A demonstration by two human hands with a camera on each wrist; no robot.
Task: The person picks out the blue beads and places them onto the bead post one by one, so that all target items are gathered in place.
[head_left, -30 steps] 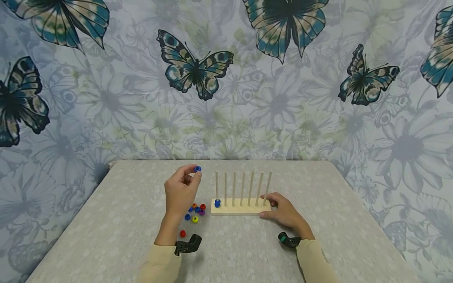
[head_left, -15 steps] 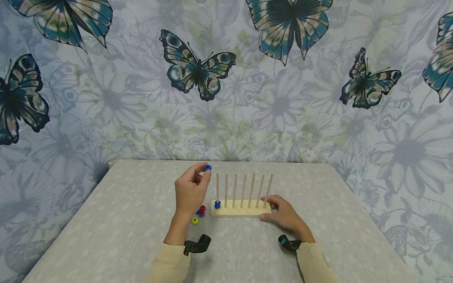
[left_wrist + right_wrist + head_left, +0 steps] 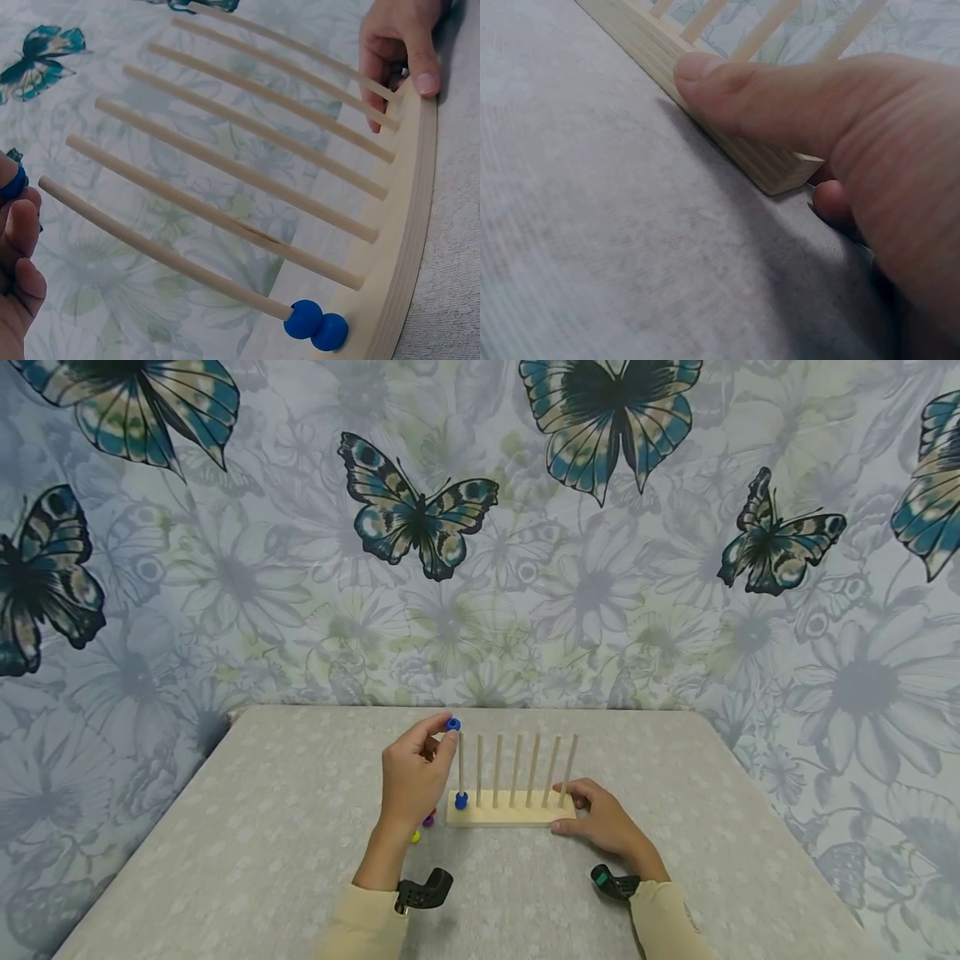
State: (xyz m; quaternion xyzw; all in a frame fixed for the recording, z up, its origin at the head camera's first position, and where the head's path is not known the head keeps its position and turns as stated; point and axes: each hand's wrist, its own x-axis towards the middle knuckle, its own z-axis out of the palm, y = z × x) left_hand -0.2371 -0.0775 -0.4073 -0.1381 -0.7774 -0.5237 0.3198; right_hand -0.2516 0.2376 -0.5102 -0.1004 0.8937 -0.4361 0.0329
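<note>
My left hand [image 3: 416, 772] pinches a blue bead [image 3: 453, 724] between thumb and forefinger, right at the top of the leftmost peg [image 3: 461, 764]. In the left wrist view that held bead [image 3: 13, 184] is cut off by the frame edge, close to the peg's tip. Two blue beads [image 3: 304, 320] sit at the foot of the same peg. The other pegs of the wooden stand [image 3: 510, 815] are bare. At the stand's right end, my right hand [image 3: 606, 817] grips the base, its thumb [image 3: 727, 90] along the front edge and the fingers behind.
Loose beads lie left of the stand, mostly hidden behind the left hand; a yellow bead [image 3: 415, 837] and a purple bead [image 3: 428, 820] peek out. A patterned cloth covers the table [image 3: 750, 843]. Behind it rises a butterfly-print wall [image 3: 600, 635].
My left hand has moved to the right with the blue bead, from beside the stand to the top of the leftmost peg. The right hand keeps its grip on the stand.
</note>
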